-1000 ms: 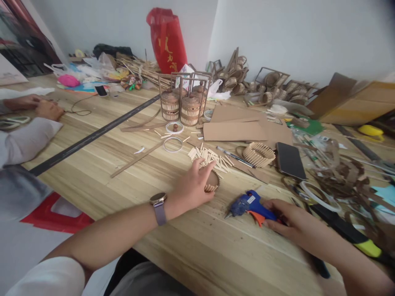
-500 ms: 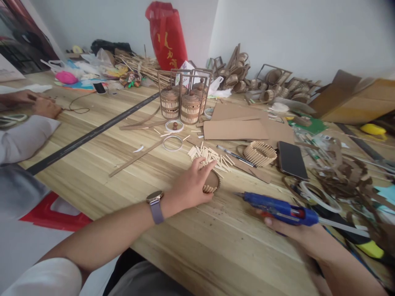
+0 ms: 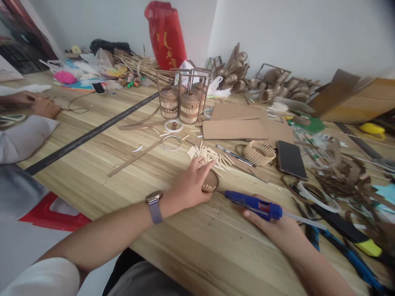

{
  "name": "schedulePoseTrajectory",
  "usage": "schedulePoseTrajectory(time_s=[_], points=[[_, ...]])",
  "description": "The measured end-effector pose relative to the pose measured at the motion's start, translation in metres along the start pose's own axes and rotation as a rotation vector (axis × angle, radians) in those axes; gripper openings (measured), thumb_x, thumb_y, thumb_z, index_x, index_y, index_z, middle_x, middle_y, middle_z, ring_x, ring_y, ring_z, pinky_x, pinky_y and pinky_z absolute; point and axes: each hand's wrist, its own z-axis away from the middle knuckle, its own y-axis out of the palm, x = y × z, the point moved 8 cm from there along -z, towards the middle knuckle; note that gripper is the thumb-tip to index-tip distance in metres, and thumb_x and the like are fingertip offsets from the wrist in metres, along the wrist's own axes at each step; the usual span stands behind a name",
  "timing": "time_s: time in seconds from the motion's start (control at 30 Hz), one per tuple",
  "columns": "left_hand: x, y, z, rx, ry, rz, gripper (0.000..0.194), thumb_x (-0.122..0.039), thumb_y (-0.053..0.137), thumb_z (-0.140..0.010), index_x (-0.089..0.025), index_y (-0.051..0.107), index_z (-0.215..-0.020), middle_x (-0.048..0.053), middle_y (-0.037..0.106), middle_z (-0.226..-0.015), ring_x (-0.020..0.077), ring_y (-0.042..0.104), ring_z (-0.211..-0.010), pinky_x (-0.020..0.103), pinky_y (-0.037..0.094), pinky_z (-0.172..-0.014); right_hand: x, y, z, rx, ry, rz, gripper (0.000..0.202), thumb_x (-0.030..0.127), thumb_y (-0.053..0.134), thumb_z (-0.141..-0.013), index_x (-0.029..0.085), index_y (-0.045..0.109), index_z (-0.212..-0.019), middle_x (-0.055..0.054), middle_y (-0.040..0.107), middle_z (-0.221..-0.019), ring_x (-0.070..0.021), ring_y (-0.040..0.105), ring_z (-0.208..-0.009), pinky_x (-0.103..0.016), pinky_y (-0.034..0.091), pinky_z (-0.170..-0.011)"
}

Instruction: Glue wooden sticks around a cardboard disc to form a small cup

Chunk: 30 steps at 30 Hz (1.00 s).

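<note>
My left hand [image 3: 189,185] rests over the left side of a small round brown base [image 3: 212,179], its thumb and fingers around the rim. Short pale sticks stand along the near edge of this base. In my right hand [image 3: 271,226] is a blue glue gun [image 3: 253,204], its nozzle close to the right side of the base; whether the tip touches is too small to tell. A white glue stick sticks out of its rear. Just beyond the base lies a pile of short pale sticks [image 3: 210,156].
Cardboard sheets [image 3: 236,129], a slatted ring [image 3: 259,153] and a black phone [image 3: 291,159] lie beyond my hands. Lidded baskets [image 3: 189,107] stand further back. Cutters [image 3: 348,226] and brown strips fill the right. Another person's hands [image 3: 45,107] are at the left.
My right hand has moved left with the glue gun, bringing the nozzle up close to the round base. My left hand has stayed at the base.
</note>
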Motion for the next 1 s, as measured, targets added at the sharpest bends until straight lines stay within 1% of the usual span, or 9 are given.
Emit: schedulePoseTrajectory(time_s=[0.17, 0.3, 0.43, 0.63, 0.77, 0.93, 1.0], points=[[0.000, 0.000, 0.000, 0.018, -0.016, -0.014, 0.087, -0.021, 0.071, -0.067, -0.026, 0.026, -0.141, 0.014, 0.025, -0.143, 0.0328, 0.052, -0.115, 0.045, 0.054, -0.085, 0.007, 0.006, -0.001, 0.001, -0.043, 0.054, 0.026, 0.046, 0.057, -0.080, 0.022, 0.058, -0.070, -0.001, 0.064, -0.063, -0.0179, 0.061, -0.057, -0.027, 0.050, -0.053], [-0.001, 0.000, -0.001, 0.019, -0.012, -0.009, 0.087, -0.020, 0.072, -0.067, -0.025, 0.026, -0.141, 0.014, 0.024, -0.143, 0.0328, 0.049, -0.119, 0.044, 0.052, -0.089, 0.011, 0.007, -0.001, -0.006, -0.050, 0.079, 0.026, 0.046, 0.056, -0.080, 0.023, 0.057, -0.069, -0.001, 0.061, -0.061, -0.0169, 0.059, -0.055, -0.026, 0.048, -0.052], [-0.001, 0.000, -0.001, 0.013, 0.000, 0.001, 0.087, -0.021, 0.071, -0.068, -0.027, 0.025, -0.141, 0.014, 0.024, -0.143, 0.0336, 0.046, -0.123, 0.045, 0.050, -0.092, 0.008, 0.008, 0.000, -0.013, -0.031, 0.079, 0.028, 0.048, 0.056, -0.080, 0.023, 0.057, -0.068, -0.003, 0.063, -0.064, -0.0188, 0.061, -0.058, -0.028, 0.049, -0.054], [-0.001, 0.000, -0.001, 0.013, -0.004, 0.019, 0.086, -0.019, 0.070, -0.068, -0.027, 0.025, -0.141, 0.014, 0.024, -0.143, 0.0340, 0.047, -0.121, 0.047, 0.051, -0.090, 0.002, 0.012, 0.000, -0.003, 0.009, 0.065, 0.029, 0.051, 0.055, -0.079, 0.023, 0.058, -0.070, -0.006, 0.067, -0.071, -0.0227, 0.066, -0.067, -0.031, 0.052, -0.059], [-0.001, 0.000, 0.000, 0.011, -0.007, 0.023, 0.086, -0.018, 0.069, -0.068, -0.027, 0.026, -0.142, 0.014, 0.023, -0.144, 0.0343, 0.046, -0.121, 0.048, 0.051, -0.089, 0.000, 0.014, 0.000, 0.003, 0.020, 0.049, 0.028, 0.050, 0.055, -0.080, 0.023, 0.060, -0.075, -0.006, 0.068, -0.073, -0.0227, 0.067, -0.069, -0.032, 0.053, -0.062], [-0.002, 0.001, -0.001, 0.019, -0.007, 0.021, 0.086, -0.018, 0.069, -0.068, -0.024, 0.027, -0.142, 0.016, 0.024, -0.143, 0.0350, 0.046, -0.121, 0.048, 0.051, -0.090, 0.002, 0.011, 0.001, -0.050, 0.000, 0.044, 0.026, 0.048, 0.057, -0.078, 0.023, 0.061, -0.078, -0.005, 0.069, -0.076, -0.0226, 0.067, -0.072, -0.032, 0.053, -0.066], [-0.002, 0.000, -0.001, 0.016, -0.002, 0.012, 0.086, -0.018, 0.069, -0.068, -0.023, 0.027, -0.142, 0.016, 0.025, -0.142, 0.0348, 0.046, -0.121, 0.046, 0.051, -0.090, 0.002, 0.011, 0.001, -0.046, 0.001, 0.049, 0.026, 0.048, 0.057, -0.078, 0.023, 0.060, -0.077, -0.004, 0.069, -0.075, -0.0222, 0.067, -0.070, -0.031, 0.053, -0.065]])
